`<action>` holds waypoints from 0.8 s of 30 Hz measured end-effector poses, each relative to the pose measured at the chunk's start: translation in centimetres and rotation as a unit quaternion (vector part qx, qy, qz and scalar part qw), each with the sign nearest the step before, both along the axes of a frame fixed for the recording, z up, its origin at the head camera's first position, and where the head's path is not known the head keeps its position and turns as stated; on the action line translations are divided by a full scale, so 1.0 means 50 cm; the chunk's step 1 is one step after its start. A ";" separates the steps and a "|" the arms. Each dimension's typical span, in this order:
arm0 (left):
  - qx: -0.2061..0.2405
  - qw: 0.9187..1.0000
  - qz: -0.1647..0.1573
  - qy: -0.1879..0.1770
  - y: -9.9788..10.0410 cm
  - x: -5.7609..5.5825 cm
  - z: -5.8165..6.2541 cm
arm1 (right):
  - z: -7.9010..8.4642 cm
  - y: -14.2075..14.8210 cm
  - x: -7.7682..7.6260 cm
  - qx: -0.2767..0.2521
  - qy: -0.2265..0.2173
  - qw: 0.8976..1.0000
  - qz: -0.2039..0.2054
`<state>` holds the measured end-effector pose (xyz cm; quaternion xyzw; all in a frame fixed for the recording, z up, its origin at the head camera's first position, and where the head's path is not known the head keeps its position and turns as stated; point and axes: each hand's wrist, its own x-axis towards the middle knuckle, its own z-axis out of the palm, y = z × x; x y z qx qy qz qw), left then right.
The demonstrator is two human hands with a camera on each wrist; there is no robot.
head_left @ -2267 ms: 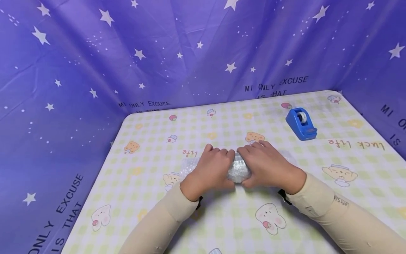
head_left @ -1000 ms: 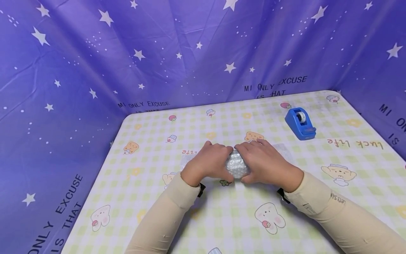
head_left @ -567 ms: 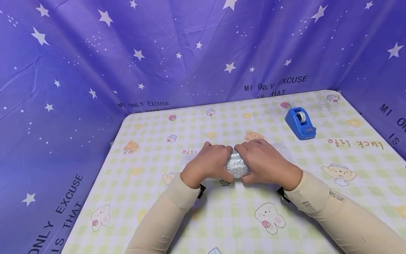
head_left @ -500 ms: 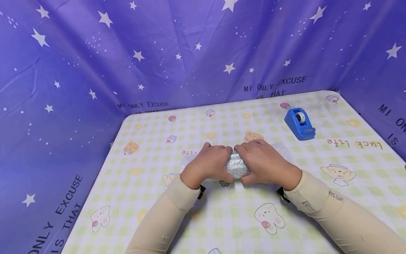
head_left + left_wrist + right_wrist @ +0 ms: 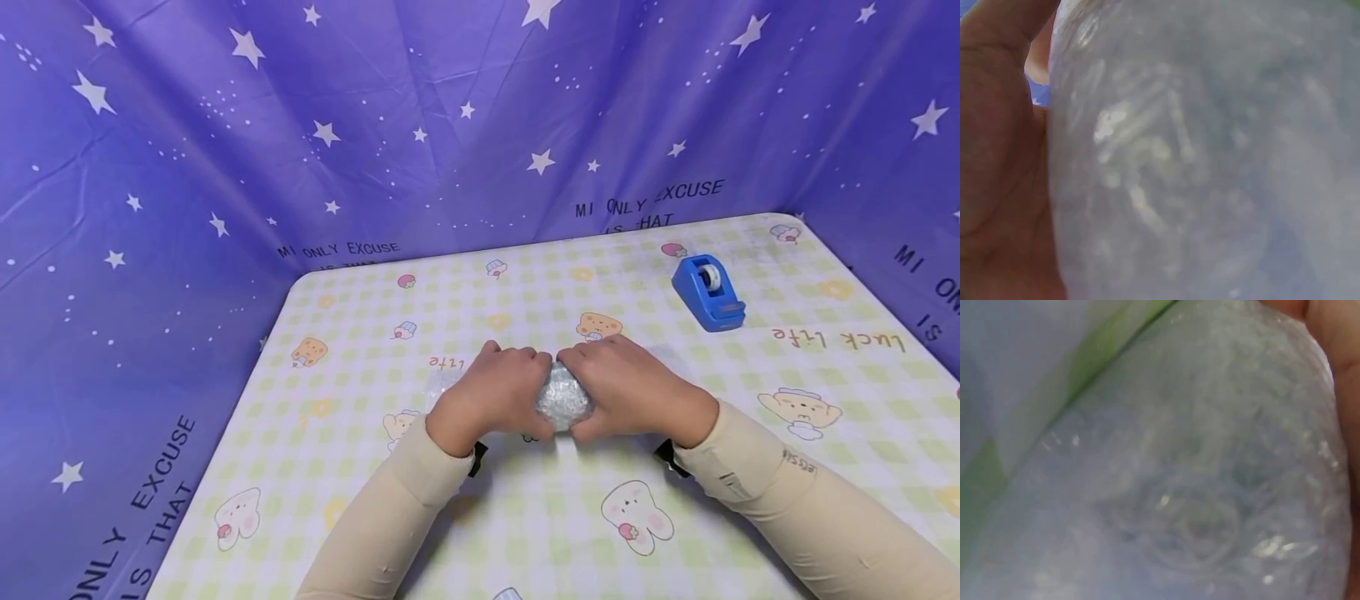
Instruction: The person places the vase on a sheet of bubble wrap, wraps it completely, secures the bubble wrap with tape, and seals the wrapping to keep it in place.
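A rolled bundle of clear bubble wrap (image 5: pixel 564 397) lies crosswise near the middle of the table, its loose ends showing past both hands. My left hand (image 5: pixel 498 396) grips its left part, fingers over the far side and thumb on the near side. My right hand (image 5: pixel 630 390) grips the right part the same way, so only a short middle stretch shows between them. In the left wrist view the bubble wrap (image 5: pixel 1166 162) fills most of the frame beside the palm (image 5: pixel 1000 169). The right wrist view shows the bubble wrap (image 5: pixel 1197 462) close up, blurred.
A blue tape dispenser (image 5: pixel 707 293) with a roll of tape stands at the back right of the table. The table has a green checked cloth (image 5: pixel 360 400) with cartoon prints. A purple starry curtain (image 5: pixel 450 108) hangs behind and at both sides.
Both hands keep their grip on the bubble wrap. The bundle shifted slightly away from the person, then back nearer in the last half second. The tape dispenser stays put.
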<state>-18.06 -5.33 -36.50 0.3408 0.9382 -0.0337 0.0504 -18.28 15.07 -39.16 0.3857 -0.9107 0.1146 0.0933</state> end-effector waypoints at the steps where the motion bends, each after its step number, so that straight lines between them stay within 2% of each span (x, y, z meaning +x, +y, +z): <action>1: -0.003 1.000 -0.003 0.006 0.001 0.003 0.002 | 0.001 0.001 0.000 0.000 -0.009 1.000 0.000; 7: -0.023 0.998 -0.013 0.053 0.010 0.023 0.011 | 0.004 0.007 0.000 0.001 -0.061 0.998 -0.002; 11: -0.026 0.996 -0.011 0.086 0.015 0.032 0.012 | 0.004 0.009 -0.003 -0.001 -0.079 0.997 -0.004; 16: -0.020 0.994 -0.012 0.109 0.019 0.033 0.009 | 0.004 0.009 -0.003 0.000 -0.080 0.997 -0.007; 24: -0.009 0.993 -0.024 0.117 0.018 0.021 0.001 | 0.006 0.010 0.004 0.015 -0.064 0.998 -0.020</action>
